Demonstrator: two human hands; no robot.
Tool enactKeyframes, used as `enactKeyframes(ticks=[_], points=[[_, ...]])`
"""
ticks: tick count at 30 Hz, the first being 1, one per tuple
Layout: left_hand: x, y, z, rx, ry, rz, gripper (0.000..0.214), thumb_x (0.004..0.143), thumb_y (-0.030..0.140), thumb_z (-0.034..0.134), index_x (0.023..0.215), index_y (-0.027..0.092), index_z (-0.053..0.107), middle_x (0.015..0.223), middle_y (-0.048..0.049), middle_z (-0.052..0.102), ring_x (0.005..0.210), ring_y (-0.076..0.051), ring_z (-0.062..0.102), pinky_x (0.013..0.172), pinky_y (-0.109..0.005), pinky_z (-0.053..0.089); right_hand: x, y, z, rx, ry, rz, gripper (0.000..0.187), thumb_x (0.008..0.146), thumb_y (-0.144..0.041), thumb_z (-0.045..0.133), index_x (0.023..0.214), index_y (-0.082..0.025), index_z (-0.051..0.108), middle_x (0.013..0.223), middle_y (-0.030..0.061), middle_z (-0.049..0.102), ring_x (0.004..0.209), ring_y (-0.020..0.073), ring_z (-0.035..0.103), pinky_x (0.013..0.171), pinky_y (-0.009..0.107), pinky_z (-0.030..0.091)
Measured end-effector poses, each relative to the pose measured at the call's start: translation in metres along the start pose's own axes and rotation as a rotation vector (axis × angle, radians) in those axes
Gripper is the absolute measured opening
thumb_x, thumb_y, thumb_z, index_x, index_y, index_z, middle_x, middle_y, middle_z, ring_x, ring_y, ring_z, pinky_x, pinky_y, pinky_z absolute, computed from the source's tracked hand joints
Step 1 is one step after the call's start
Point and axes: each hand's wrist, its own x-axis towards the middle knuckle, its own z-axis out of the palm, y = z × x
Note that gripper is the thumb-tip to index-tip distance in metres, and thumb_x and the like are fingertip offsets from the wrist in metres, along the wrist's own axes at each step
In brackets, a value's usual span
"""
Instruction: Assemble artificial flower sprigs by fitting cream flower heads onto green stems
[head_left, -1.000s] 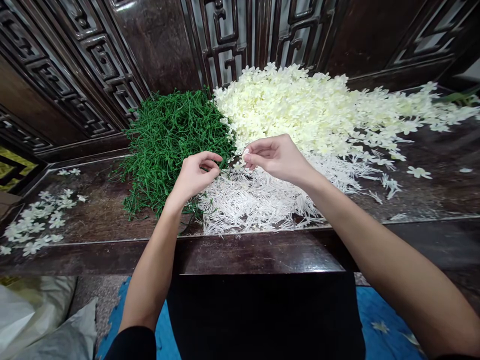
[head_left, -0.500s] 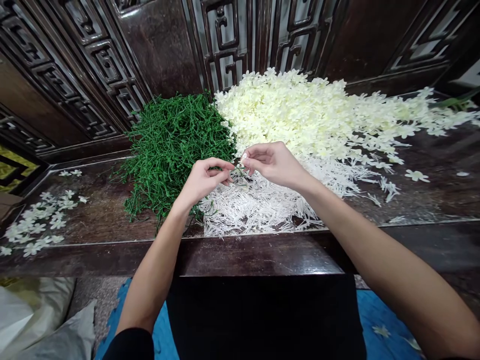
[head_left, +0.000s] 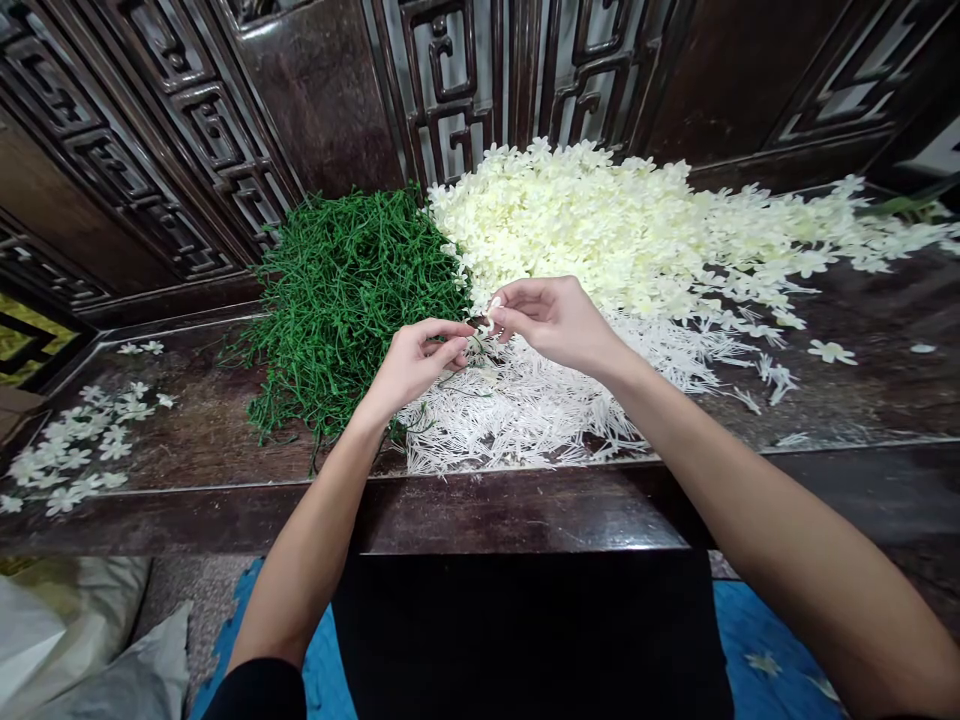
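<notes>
My left hand (head_left: 420, 365) is closed in a pinch over the front of the piles, on a thin green plastic stem mostly hidden by the fingertips. Close to it, my right hand (head_left: 551, 320) pinches a small white artificial flower (head_left: 493, 312) between thumb and forefinger. The flower and the stem's end meet in the small gap between the hands; whether they are joined is too small to tell. Behind my left hand lies a heap of green plastic stems (head_left: 352, 290). Cream-white flower petals (head_left: 585, 220) are piled behind my right hand, and thin white plastic sprigs (head_left: 517, 415) spread below both hands.
Several white flowers on stems (head_left: 82, 450) lie at the left end of the dark wooden bench (head_left: 202, 430). A carved lattice backrest (head_left: 330, 90) rises behind the piles. Pale sacks (head_left: 82, 630) sit on the floor at lower left. A loose flower (head_left: 831, 352) lies at right.
My right hand has shifted slightly right and the flower in it has turned, showing more of its petals. My left hand has moved slightly right, its fingertips nearer the flower.
</notes>
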Motion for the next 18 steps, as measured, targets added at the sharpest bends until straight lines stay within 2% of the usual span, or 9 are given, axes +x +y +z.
enactKeyframes(ticks=[3,5,7,10,14,18], points=[[-0.0003,-0.0035,0.0024,0.046,-0.06,0.031,0.031,0.072,0.03,0.079,0.099,0.014,0.074,0.101,-0.0112,0.072,0.084,-0.017,0.069,0.075,-0.032,0.06,0.0009,0.0014,-0.0012,0.009,0.014,0.001,0.012,0.078,-0.028,0.073,0.077,-0.019,0.065,0.076,0.0034,0.069,0.064,0.015,0.067,0.067,0.035,0.059],[-0.0006,-0.0047,0.0037,0.084,-0.095,0.046,0.03,0.065,0.027,0.084,0.091,0.015,0.075,0.102,-0.011,0.072,0.087,-0.018,0.069,0.077,-0.032,0.06,0.0012,0.0023,-0.0014,0.01,0.016,0.002,0.014,0.077,-0.029,0.074,0.076,-0.019,0.065,0.074,0.0033,0.068,0.064,0.0155,0.067,0.067,0.036,0.059],[-0.0008,-0.0045,0.0041,0.094,-0.083,0.04,0.021,0.067,0.027,0.083,0.083,0.015,0.075,0.096,-0.0102,0.073,0.084,-0.018,0.07,0.079,-0.033,0.059,0.0011,0.0024,-0.0016,0.005,0.014,0.004,0.015,0.077,-0.03,0.074,0.076,-0.019,0.064,0.074,0.0038,0.068,0.065,0.0166,0.067,0.068,0.037,0.059],[-0.0009,-0.0028,0.0033,0.024,0.008,0.026,0.017,0.07,0.028,0.081,0.077,0.015,0.075,0.084,-0.0089,0.075,0.076,-0.018,0.071,0.077,-0.034,0.06,0.0002,0.0011,-0.0016,-0.019,0.006,0.005,0.015,0.079,-0.031,0.073,0.077,-0.019,0.065,0.077,0.0049,0.069,0.067,0.0177,0.068,0.069,0.039,0.059],[-0.0009,-0.0017,0.0026,-0.135,0.064,0.002,0.02,0.073,0.03,0.079,0.084,0.013,0.076,0.071,-0.0071,0.074,0.065,-0.018,0.072,0.065,-0.033,0.062,-0.0018,-0.0019,0.0002,-0.05,-0.031,0.004,0.015,0.081,-0.032,0.071,0.078,-0.018,0.066,0.077,0.0055,0.069,0.066,0.0165,0.066,0.067,0.037,0.058],[-0.0007,-0.0003,0.0039,-0.196,0.083,0.033,0.019,0.077,0.028,0.075,0.089,0.013,0.076,0.074,-0.0071,0.076,0.067,-0.017,0.073,0.068,-0.032,0.064,-0.004,-0.0039,0.0026,-0.064,-0.076,-0.016,0.021,0.083,-0.036,0.07,0.081,-0.016,0.066,0.074,0.0054,0.069,0.064,0.0155,0.064,0.064,0.035,0.055]])
